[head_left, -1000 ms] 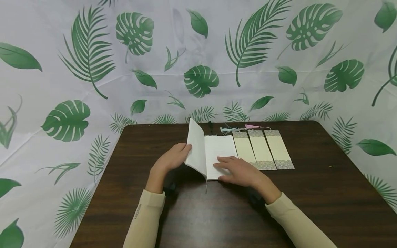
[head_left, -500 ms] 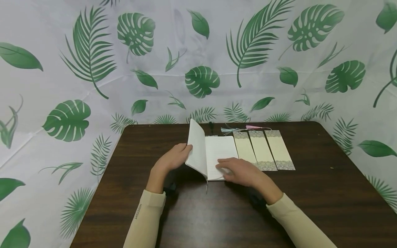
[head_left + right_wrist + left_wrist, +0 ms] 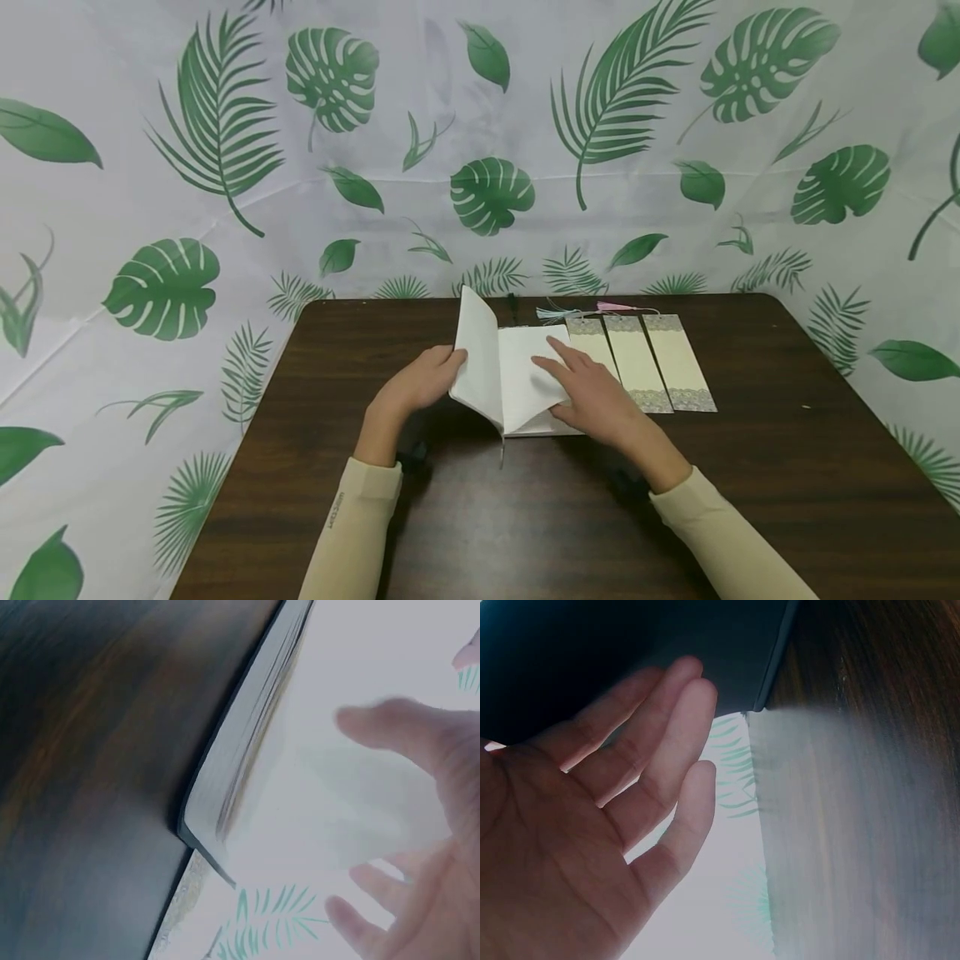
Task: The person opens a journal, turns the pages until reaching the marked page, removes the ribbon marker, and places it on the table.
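A dark-covered notebook with white pages lies open on the table, its left side raised. My left hand holds that raised side, thumb on the inner page; in the left wrist view its fingers lie along the dark outer cover. A page curves up from the right side. My right hand is spread at this page, fingertips over it and thumb by its lower edge. In the right wrist view, the thumb stands apart from the fingers. A thin ribbon hangs from the spine's bottom.
Three cream bookmarks with lace-patterned ends lie side by side right of the notebook. A light blue tassel and a pink tassel lie above them. A dark green tassel shows behind the notebook. Leaf-printed cloth surrounds the brown table.
My right hand has moved up and its fingers have spread; a page on the right side has lifted with it. The left hand keeps holding the raised side.
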Demonstrator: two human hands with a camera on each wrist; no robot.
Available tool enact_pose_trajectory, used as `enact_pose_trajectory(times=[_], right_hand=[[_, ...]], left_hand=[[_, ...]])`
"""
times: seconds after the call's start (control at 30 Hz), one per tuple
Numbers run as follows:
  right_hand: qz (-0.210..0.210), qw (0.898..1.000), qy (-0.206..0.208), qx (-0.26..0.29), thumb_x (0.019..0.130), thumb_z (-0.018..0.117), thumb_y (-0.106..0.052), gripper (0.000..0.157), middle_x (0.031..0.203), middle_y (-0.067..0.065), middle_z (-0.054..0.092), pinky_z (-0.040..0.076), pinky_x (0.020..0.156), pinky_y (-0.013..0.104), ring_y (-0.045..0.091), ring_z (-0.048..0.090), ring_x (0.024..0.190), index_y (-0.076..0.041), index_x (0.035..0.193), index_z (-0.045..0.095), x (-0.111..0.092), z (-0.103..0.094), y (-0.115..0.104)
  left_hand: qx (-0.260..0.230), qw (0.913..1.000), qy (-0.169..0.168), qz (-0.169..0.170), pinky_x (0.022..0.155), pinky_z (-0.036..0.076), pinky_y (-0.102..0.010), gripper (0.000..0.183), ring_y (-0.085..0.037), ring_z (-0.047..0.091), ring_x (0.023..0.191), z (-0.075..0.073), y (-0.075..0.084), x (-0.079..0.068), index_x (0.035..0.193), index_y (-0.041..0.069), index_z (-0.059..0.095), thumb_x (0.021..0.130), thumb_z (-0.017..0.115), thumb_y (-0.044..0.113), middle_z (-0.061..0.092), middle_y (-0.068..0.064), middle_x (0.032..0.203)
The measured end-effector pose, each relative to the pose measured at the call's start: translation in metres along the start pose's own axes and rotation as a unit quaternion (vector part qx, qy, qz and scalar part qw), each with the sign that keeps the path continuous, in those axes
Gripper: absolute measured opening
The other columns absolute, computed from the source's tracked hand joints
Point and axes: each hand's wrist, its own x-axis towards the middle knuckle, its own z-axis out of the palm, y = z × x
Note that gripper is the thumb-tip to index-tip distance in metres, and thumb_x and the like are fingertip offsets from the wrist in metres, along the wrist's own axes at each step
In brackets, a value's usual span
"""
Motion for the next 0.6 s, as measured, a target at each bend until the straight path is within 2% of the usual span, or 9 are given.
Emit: enact_pose_trajectory(times=[0.17,0.27,0.33,0.4,0.5,0.6], right_hand=[[0.044,0.997,0.064,-0.001,0.085,0.094,-0.031,0.107,0.176,0.025,0.024,0.044,0.113,0.069,0.051,0.042,0.152,-0.010,0.169,0.031,0.002,0.000,-0.001],[0.063,0.994,0.081,0.035,0.092,0.087,-0.038,0.110,0.175,0.026,0.025,0.046,0.113,0.067,0.051,0.044,0.151,-0.004,0.171,0.019,0.004,0.002,-0.004],[0.065,0.993,0.081,0.064,0.095,0.083,-0.039,0.107,0.174,0.024,0.031,0.052,0.107,0.064,0.048,0.054,0.143,-0.005,0.172,0.016,0.005,0.005,-0.007],[0.061,0.993,0.065,0.083,0.100,0.077,-0.041,0.098,0.171,0.020,0.039,0.055,0.101,0.061,0.044,0.063,0.135,-0.008,0.172,0.019,0.004,0.008,-0.011],[0.051,0.995,0.032,0.085,0.104,0.070,-0.046,0.079,0.161,0.013,0.055,0.056,0.096,0.062,0.037,0.071,0.121,-0.014,0.166,0.034,0.002,0.012,-0.021],[0.035,0.997,0.004,0.069,0.107,0.060,-0.053,0.066,0.154,0.009,0.062,0.053,0.101,0.065,0.034,0.070,0.126,-0.016,0.161,0.046,0.000,0.016,-0.030]], left_hand=[[-0.008,0.9999,-0.004,0.008,0.106,0.048,-0.050,0.055,-0.024,0.062,0.108,0.000,-0.001,0.001,0.121,0.007,0.067,0.114,0.028,0.045,0.066,-0.010,0.107],[-0.008,0.9999,-0.003,0.008,0.106,0.048,-0.050,0.055,-0.025,0.062,0.109,0.000,-0.002,0.001,0.121,0.007,0.066,0.114,0.028,0.045,0.065,-0.010,0.107],[-0.007,0.9999,-0.003,0.009,0.106,0.048,-0.050,0.055,-0.025,0.061,0.110,0.000,-0.001,0.001,0.122,0.006,0.066,0.114,0.028,0.045,0.065,-0.010,0.106],[-0.006,0.9999,-0.003,0.008,0.107,0.048,-0.050,0.055,-0.027,0.061,0.111,0.000,-0.001,0.001,0.122,0.006,0.066,0.114,0.028,0.045,0.065,-0.011,0.106],[-0.004,1.0000,-0.003,0.007,0.105,0.048,-0.049,0.054,-0.025,0.061,0.108,0.000,0.000,0.000,0.121,0.006,0.066,0.114,0.028,0.045,0.064,-0.010,0.105],[-0.006,1.0000,0.000,0.004,0.105,0.048,-0.049,0.054,-0.027,0.061,0.109,0.000,0.000,0.001,0.120,0.007,0.066,0.114,0.029,0.046,0.064,-0.010,0.105]])
